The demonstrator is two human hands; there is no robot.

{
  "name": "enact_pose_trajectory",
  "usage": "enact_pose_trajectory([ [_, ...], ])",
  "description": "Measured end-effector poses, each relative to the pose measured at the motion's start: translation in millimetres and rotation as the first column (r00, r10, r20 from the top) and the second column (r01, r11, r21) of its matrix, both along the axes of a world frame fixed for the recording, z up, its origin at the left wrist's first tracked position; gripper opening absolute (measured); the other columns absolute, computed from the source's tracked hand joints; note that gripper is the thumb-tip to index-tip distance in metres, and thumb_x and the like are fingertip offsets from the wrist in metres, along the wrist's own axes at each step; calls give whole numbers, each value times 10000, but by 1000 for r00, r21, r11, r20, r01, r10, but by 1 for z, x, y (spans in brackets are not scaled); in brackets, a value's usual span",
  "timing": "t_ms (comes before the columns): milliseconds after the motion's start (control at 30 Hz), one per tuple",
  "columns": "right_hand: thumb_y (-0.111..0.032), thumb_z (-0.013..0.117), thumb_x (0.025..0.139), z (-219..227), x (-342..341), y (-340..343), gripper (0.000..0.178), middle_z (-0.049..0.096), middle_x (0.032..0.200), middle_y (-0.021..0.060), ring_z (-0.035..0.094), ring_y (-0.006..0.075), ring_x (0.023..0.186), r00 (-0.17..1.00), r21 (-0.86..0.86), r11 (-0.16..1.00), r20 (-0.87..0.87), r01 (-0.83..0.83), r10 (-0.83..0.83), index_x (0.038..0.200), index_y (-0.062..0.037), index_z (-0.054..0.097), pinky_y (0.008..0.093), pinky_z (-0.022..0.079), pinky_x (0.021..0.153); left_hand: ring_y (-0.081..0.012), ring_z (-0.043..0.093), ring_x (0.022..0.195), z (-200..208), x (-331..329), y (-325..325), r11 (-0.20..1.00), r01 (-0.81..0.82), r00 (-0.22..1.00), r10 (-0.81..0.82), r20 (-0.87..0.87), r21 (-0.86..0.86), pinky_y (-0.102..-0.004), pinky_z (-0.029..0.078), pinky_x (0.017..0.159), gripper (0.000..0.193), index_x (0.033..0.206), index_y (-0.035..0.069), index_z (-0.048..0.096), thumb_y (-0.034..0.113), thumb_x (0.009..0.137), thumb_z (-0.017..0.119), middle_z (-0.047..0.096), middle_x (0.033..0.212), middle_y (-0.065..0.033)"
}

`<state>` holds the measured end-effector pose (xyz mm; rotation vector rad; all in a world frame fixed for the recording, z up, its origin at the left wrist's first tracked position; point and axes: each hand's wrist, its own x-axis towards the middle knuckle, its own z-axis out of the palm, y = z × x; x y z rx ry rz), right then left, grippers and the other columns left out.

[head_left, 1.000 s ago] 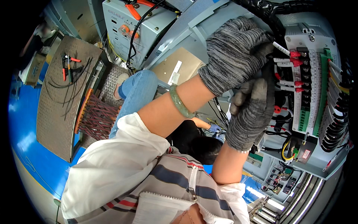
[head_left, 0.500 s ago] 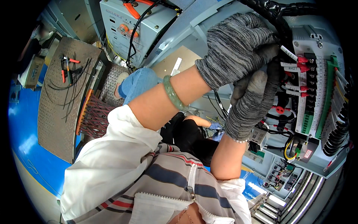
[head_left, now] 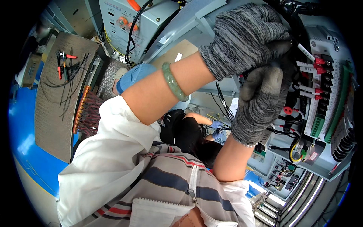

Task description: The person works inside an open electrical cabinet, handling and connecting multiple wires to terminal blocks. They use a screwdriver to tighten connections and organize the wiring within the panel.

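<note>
My left hand (head_left: 247, 39), in a grey-black knit glove, has its fingers curled at the upper left of the terminal block (head_left: 320, 90). Just below it, my right hand (head_left: 262, 100), gloved alike, is closed with its fingers bent inward. Both sets of fingertips come together beside the wires, and what they grip is hidden behind the gloves. White-sleeved wires (head_left: 307, 67) with red terminal ends run into the block near my fingers. A red round part (head_left: 288, 110) sits among wires below the right fingers.
Green connectors (head_left: 338, 102) line the module at the right. Below my arms another person (head_left: 185, 130) with blue gloves (head_left: 216, 124) handles black wires. A grey box with orange knobs (head_left: 141, 32) stands above. At left, a brown metal table (head_left: 49, 109) holds red-handled pliers (head_left: 63, 66) and loose wires.
Both hands have shifted slightly right in view, along with the terminal block. The view has moved a little, and the other person's head and gloves show more below my arms.
</note>
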<state>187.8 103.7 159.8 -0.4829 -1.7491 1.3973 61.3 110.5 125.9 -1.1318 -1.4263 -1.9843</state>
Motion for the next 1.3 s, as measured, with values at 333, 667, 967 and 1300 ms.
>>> enact_pose_trajectory([
  [333, -380, 654, 904, -8, 5, 6, 545, 595, 691, 47, 466, 100, 391, 997, -223, 974, -57, 38, -52, 1306, -53, 486, 208, 334, 289, -220, 671, 897, -5, 1, 6, 998, -59, 998, 58, -36, -25, -345, 550, 720, 253, 1002, 204, 730, 389, 854, 641, 691, 1008, -6],
  [667, -395, 581, 955, -2, 0, -4, 596, 421, 583, 3, 325, 93, 344, 983, -183, 966, -53, -183, 176, 1420, -95, 361, 216, 253, 261, -219, 661, 900, -3, -1, -3, 997, -75, 994, 72, -83, -33, -365, 542, 700, 245, 978, 180, 720, 374, 856, 634, 674, 1004, -12],
  [967, -387, 517, 985, 5, -5, -9, 497, 367, 531, -20, 242, 89, 316, 978, -298, 931, -68, -209, 198, 1380, -107, 407, 212, 207, 258, -236, 655, 910, -1, -2, -7, 999, 36, 998, -37, -41, -30, -372, 538, 737, 263, 980, 163, 718, 383, 864, 629, 667, 992, -33],
  [1300, -412, 500, 982, 2, 0, -3, 437, 421, 540, -30, 230, 83, 306, 969, -414, 878, -151, -240, 194, 1313, -127, 486, 212, 209, 261, -245, 687, 807, 18, 13, -23, 878, 477, 739, -418, 529, 27, -363, 545, 752, 250, 924, 86, 731, 311, 814, 729, 705, 863, -107],
])
